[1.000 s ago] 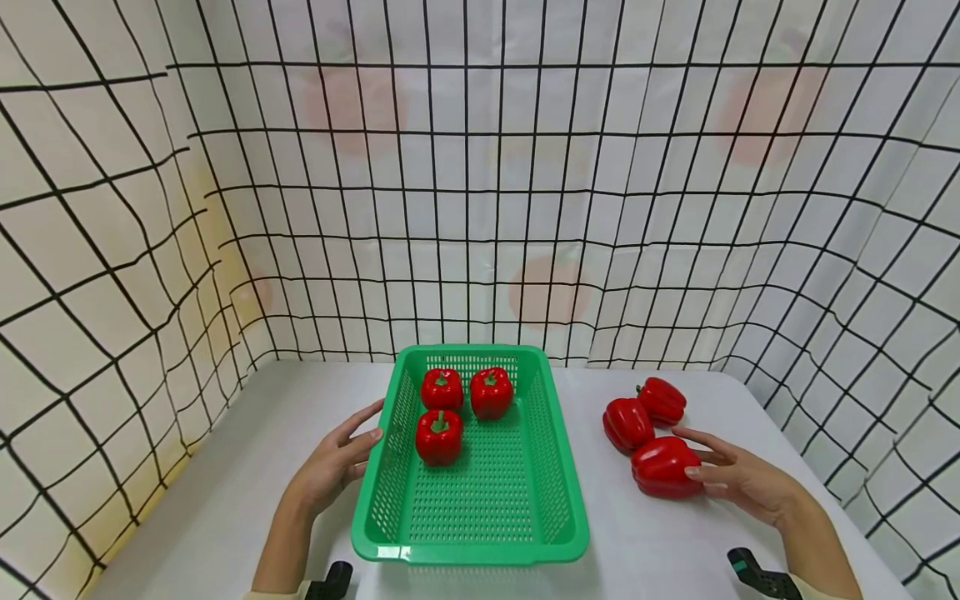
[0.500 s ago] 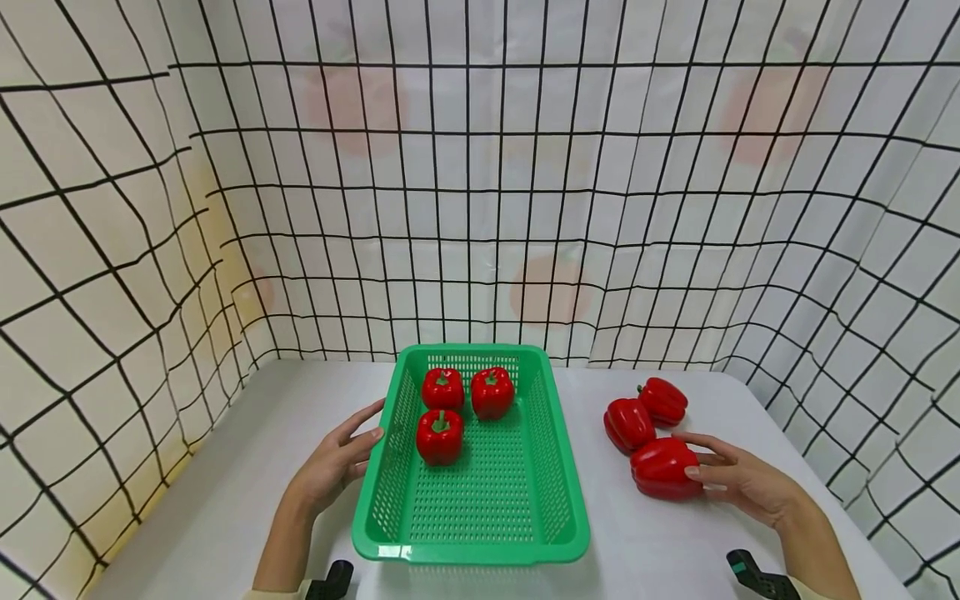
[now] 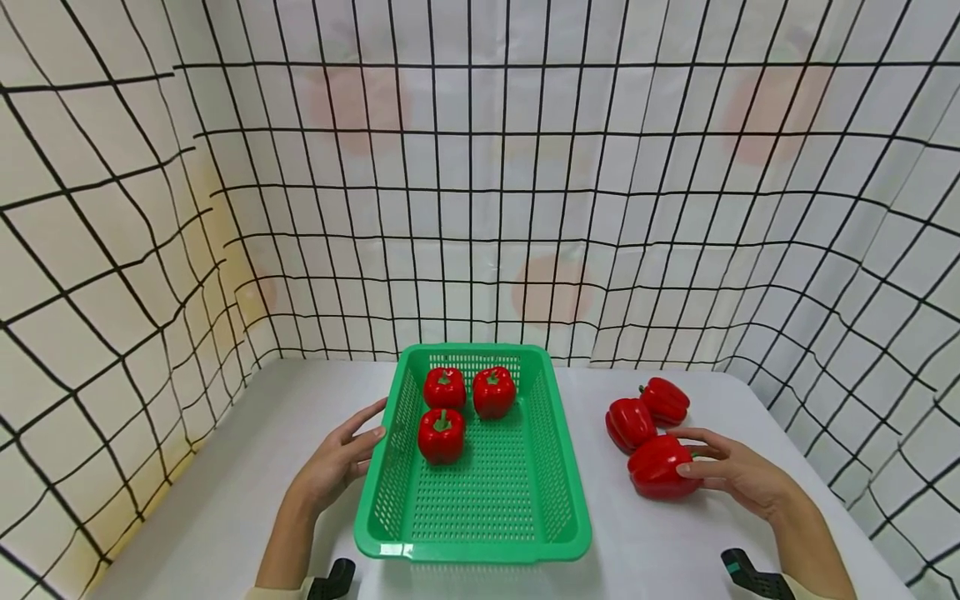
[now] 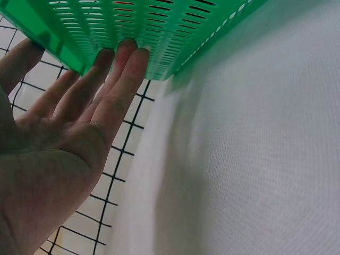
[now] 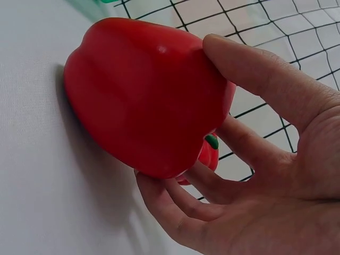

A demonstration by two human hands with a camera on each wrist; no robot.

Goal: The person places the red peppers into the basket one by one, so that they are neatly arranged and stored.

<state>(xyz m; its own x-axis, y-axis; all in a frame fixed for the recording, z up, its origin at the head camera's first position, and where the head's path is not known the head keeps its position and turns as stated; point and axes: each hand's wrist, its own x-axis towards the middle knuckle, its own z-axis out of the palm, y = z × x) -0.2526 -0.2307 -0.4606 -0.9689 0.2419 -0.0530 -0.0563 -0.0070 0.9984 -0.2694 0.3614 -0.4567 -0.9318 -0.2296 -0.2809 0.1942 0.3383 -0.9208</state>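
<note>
My right hand pinches the nearest red bell pepper at its stem end, on the right of the table. In the right wrist view the thumb lies on the upper side of this bell pepper, the fingers under and behind it, and a bit of green stem shows. My left hand is at the left side of a green plastic basket. Its fingertips touch the perforated outer wall with straight fingers, the thumb up by the rim. Three red bell peppers stand inside the basket, stems up.
Two more red bell peppers lie just behind the gripped one, on the white table. A black wire grid over white sheeting encloses the back and both sides.
My right hand has closed further on the nearest bell pepper, which has tilted and shifted slightly left, its stem now visible. The left hand and basket hold their place.
</note>
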